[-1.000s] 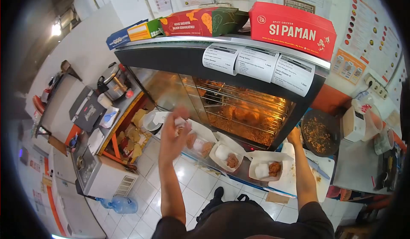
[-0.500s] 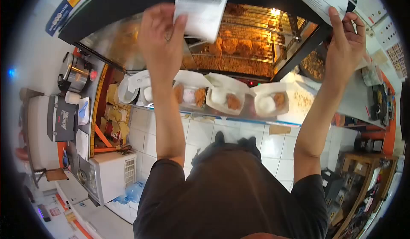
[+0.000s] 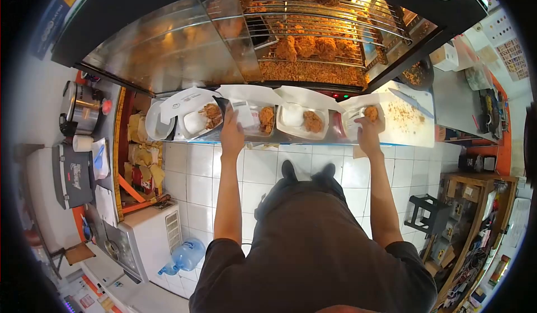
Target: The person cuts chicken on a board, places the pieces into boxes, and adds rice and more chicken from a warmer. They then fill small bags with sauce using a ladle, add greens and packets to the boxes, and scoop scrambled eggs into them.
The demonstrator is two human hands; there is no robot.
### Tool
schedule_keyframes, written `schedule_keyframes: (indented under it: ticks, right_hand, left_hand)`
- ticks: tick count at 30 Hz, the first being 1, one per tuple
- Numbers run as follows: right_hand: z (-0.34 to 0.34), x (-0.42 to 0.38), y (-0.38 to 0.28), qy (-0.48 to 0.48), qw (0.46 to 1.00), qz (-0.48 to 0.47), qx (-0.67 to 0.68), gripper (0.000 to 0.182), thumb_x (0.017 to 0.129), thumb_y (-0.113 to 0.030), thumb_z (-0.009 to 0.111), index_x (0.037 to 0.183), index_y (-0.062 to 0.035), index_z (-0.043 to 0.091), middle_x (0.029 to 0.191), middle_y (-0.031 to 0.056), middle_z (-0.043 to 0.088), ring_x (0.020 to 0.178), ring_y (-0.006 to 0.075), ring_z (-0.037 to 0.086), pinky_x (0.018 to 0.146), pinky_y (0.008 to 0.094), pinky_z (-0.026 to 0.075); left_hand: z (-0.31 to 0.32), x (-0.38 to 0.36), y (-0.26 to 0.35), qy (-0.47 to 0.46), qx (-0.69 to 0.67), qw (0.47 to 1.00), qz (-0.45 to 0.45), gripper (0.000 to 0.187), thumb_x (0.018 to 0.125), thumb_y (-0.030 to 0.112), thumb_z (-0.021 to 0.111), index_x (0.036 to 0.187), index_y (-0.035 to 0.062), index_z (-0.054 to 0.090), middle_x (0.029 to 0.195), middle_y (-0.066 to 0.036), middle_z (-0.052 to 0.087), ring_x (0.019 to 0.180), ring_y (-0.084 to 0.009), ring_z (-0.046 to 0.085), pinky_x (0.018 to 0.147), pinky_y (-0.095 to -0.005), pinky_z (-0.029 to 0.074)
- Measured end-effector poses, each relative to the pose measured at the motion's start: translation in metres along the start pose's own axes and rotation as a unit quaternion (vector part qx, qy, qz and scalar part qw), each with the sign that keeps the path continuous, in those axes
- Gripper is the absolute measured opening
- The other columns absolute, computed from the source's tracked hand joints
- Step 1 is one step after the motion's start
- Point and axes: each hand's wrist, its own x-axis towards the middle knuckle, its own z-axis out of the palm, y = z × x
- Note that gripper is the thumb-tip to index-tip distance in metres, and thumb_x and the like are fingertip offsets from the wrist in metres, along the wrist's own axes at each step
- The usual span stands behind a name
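My left hand (image 3: 232, 134) reaches down to the left edge of an open white takeaway box (image 3: 251, 93) with fried chicken (image 3: 267, 117) and a wrapped item with red print. A white paper slip (image 3: 244, 113) shows beside its fingers, apparently held. My right hand (image 3: 368, 137) has its fingers drawn together over the front of the rightmost open box (image 3: 348, 103), close to a fried chicken piece (image 3: 371, 112); what they grip is hidden. Between my hands is a box with white rice (image 3: 292, 113) and chicken (image 3: 312, 121). Another box (image 3: 187, 101) with rice and chicken lies left of my left hand.
A lit display warmer (image 3: 313, 64) with fried chicken on racks stands behind the narrow counter. A knife (image 3: 410, 101) lies on a crumb-covered white board (image 3: 400, 123) at right. Below are a blue water bottle (image 3: 187, 253) and a black stool (image 3: 427, 213).
Both hands have come down from in front of the warmer to the boxes. The paper slip in my left hand has been lowered with it. The view has shifted slightly.
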Motion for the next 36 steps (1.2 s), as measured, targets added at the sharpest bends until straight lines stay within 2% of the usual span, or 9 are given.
schedule_keyframes:
  ticks: [2,3,6,11,13,22,26,33,36]
  right_hand:
    - [0.021,0.014,-0.002,0.032,0.997,0.073,0.001,0.033,0.077,0.006,0.057,0.106,-0.0076,0.067,0.107,0.0142,0.066,0.111,0.031,0.059,0.108,0.0517,0.03]
    - [0.03,0.018,-0.004,0.087,0.996,0.031,0.006,0.033,0.078,0.006,0.055,0.106,-0.0042,0.066,0.108,0.0178,0.066,0.108,0.0355,0.059,0.103,0.0495,0.037]
    - [0.05,0.026,-0.001,0.041,0.998,0.041,0.037,0.033,0.081,0.007,0.051,0.111,0.0002,0.062,0.111,0.0197,0.063,0.105,0.0414,0.059,0.09,0.0483,0.048]
    - [0.06,0.013,0.0,-0.025,0.998,0.045,0.038,0.035,0.08,0.002,0.059,0.115,-0.0013,0.058,0.113,0.0214,0.06,0.106,0.0424,0.057,0.089,0.0489,0.048]
    - [0.062,0.008,0.0,-0.015,0.998,0.048,0.033,0.036,0.08,0.002,0.06,0.116,-0.0023,0.055,0.112,0.0218,0.058,0.105,0.043,0.057,0.088,0.0494,0.048]
    - [0.051,0.006,-0.017,0.032,0.996,0.088,0.01,0.036,0.082,0.001,0.057,0.117,-0.0043,0.05,0.112,0.0227,0.057,0.105,0.0443,0.056,0.087,0.0506,0.048]
    - [0.052,0.003,-0.011,-0.084,0.985,0.118,0.097,0.035,0.085,0.001,0.055,0.12,-0.0027,0.053,0.119,0.0232,0.06,0.11,0.0411,0.058,0.09,0.0486,0.048]
    - [0.044,0.001,-0.016,-0.109,0.971,0.171,0.123,0.036,0.086,-0.002,0.058,0.121,-0.0033,0.055,0.123,0.0222,0.059,0.112,0.0389,0.058,0.091,0.0475,0.048]
    - [0.049,-0.004,-0.015,-0.038,0.992,0.101,0.072,0.035,0.086,-0.004,0.06,0.121,-0.0036,0.057,0.124,0.0233,0.056,0.113,0.0413,0.056,0.093,0.0481,0.047]
  left_hand:
    - [-0.004,0.011,-0.001,0.012,0.02,1.0,-0.005,0.044,0.082,-0.006,0.056,0.125,-0.0032,0.056,0.141,-0.02,0.047,0.126,-0.0383,0.05,0.101,-0.0435,0.045]
    - [-0.006,0.015,0.0,0.023,0.036,0.999,-0.009,0.043,0.082,-0.005,0.057,0.125,-0.0037,0.056,0.136,-0.018,0.05,0.119,-0.0393,0.055,0.097,-0.0448,0.048]
    - [-0.02,0.028,0.011,-0.006,0.058,0.998,-0.039,0.049,0.078,-0.003,0.06,0.127,-0.0006,0.055,0.136,-0.015,0.051,0.114,-0.0381,0.058,0.093,-0.0443,0.049]
    - [-0.026,0.03,0.006,-0.045,0.054,0.997,-0.03,0.043,0.079,-0.003,0.057,0.122,-0.0037,0.057,0.132,-0.016,0.052,0.114,-0.0392,0.057,0.093,-0.0459,0.049]
    - [-0.019,0.025,-0.003,-0.013,0.004,0.996,0.092,0.042,0.08,-0.003,0.057,0.122,-0.0022,0.058,0.129,-0.016,0.054,0.115,-0.0363,0.056,0.095,-0.0458,0.047]
    - [-0.023,0.059,-0.007,-0.113,0.052,0.951,0.284,0.039,0.074,0.001,0.062,0.113,0.0046,0.066,0.125,-0.005,0.06,0.113,-0.027,0.054,0.097,-0.0416,0.039]
    - [-0.02,0.066,0.01,-0.071,0.189,0.932,0.3,0.035,0.075,0.007,0.063,0.11,0.0027,0.067,0.125,-0.003,0.06,0.114,-0.0256,0.053,0.096,-0.041,0.039]
    - [0.006,0.061,-0.008,-0.131,0.177,0.928,0.301,0.028,0.081,0.007,0.058,0.106,0.0049,0.068,0.126,-0.001,0.06,0.116,-0.0264,0.053,0.094,-0.0428,0.039]
    - [-0.01,0.068,-0.004,-0.151,0.135,0.927,0.316,0.024,0.078,0.006,0.061,0.1,0.0081,0.069,0.129,-0.005,0.058,0.119,-0.0294,0.051,0.096,-0.0436,0.039]
